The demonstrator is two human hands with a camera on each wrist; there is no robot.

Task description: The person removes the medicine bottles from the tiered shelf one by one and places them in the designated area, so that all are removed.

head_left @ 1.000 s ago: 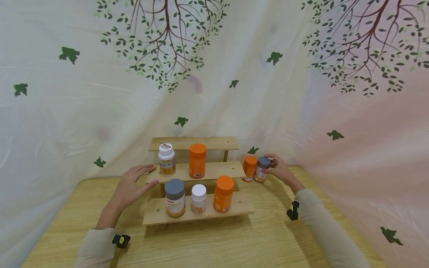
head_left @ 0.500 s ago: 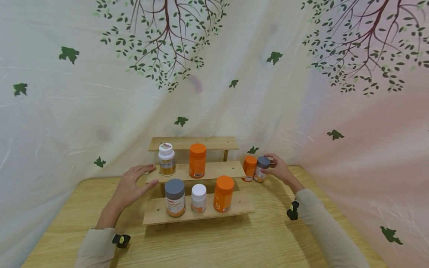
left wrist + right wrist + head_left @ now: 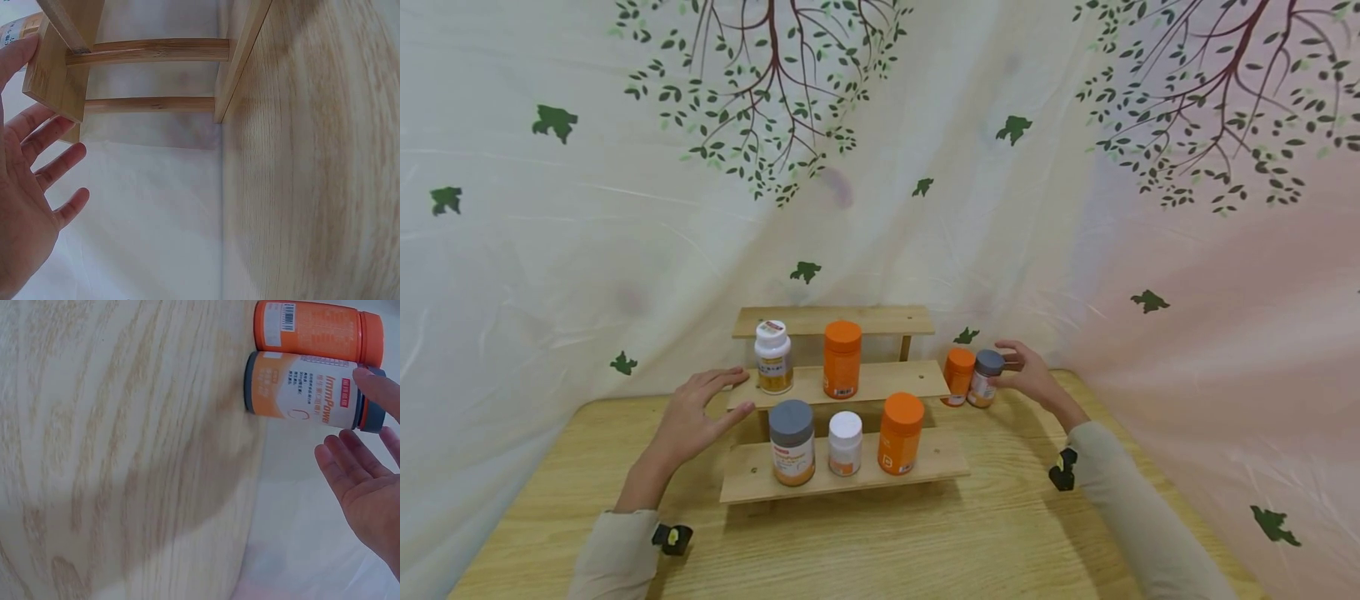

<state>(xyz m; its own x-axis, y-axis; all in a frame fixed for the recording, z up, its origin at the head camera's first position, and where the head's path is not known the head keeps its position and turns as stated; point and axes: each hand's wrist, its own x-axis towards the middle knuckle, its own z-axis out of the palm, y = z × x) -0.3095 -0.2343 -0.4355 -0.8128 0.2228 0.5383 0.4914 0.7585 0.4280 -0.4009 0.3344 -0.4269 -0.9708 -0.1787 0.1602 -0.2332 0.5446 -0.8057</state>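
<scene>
In the head view my left hand (image 3: pixel 688 421) is at the left end of the middle board of a three-step wooden rack (image 3: pixel 880 379). Its thumb and fingertips touch the board's end (image 3: pixel 53 75) in the left wrist view, the other fingers spread out loosely. At the rack's right, my right hand (image 3: pixel 1033 379) stands beside a grey-lidded supplement bottle (image 3: pixel 983 382). The right wrist view shows the thumb over the grey lid (image 3: pixel 373 406), with the fingers extended and apart from the bottle. An orange bottle (image 3: pixel 958 377) stands upright against the grey-lidded one.
On the middle board stand a white bottle (image 3: pixel 773 358) and an orange bottle (image 3: pixel 842 358). The lowest board bears a grey-lidded bottle (image 3: pixel 792 446), a small white bottle (image 3: pixel 846 446) and an orange bottle (image 3: pixel 900 437). A leaf-printed curtain (image 3: pixel 662 233) hangs behind the wooden table (image 3: pixel 865 550).
My right hand has loosened from the grey-lidded bottle and shifted slightly to the right. That bottle stays next to the orange one. The left hand has not moved.
</scene>
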